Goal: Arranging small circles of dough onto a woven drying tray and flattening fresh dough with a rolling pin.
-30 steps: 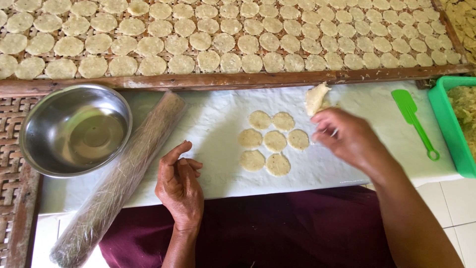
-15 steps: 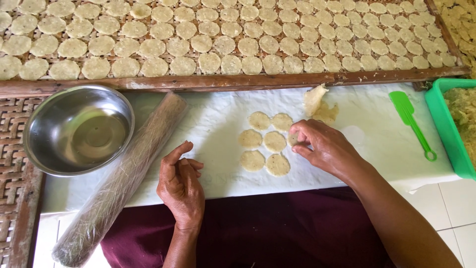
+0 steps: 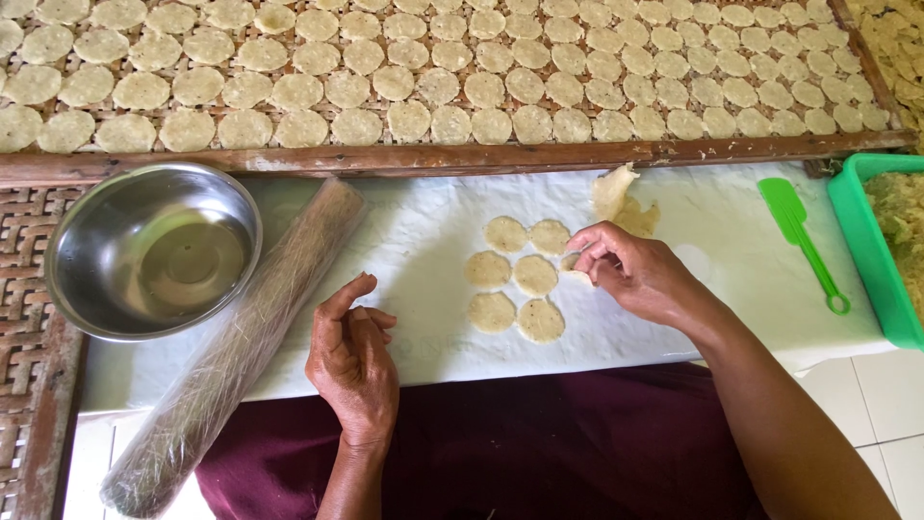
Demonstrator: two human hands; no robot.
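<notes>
The right hand [image 3: 630, 274] pinches a thin disc [image 3: 574, 264] edge; it could tear if tugged. The left hand [image 3: 351, 361] rests loosely curled, holding nothing

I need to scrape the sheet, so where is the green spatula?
In the head view, the green spatula lies on the white sheet at the right, between the right hand and the green tub.

White-covered surface [image 3: 731, 241] under soft daylight; woven rattan [image 3: 24, 289] at its left edge, pale tiled floor [image 3: 866, 395] lower right.
</notes>
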